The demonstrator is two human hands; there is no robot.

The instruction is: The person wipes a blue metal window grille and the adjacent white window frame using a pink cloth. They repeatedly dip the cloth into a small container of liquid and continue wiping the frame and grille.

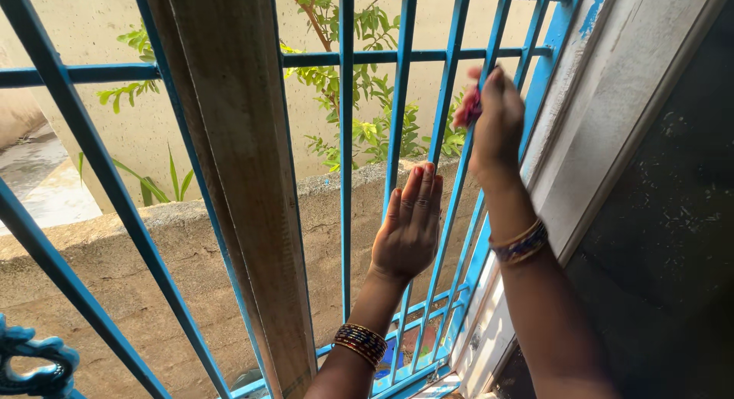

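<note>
Two hands on blue grille (345, 177): right hand (497, 123) grips red cloth (468, 108) near grille's top right corner; left hand (409, 227) flat, fingers straight, empty; wipe w/ firm strokes along each bar

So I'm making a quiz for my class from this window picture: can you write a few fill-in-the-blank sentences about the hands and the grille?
1. The window grille is painted ____.
2. The right hand holds a small pink ____ against a bar.
3. The left hand rests open and flat, and its nails are painted ____.
4. Each wrist wears ____.

Missing words: blue; cloth; red; bangles
</note>
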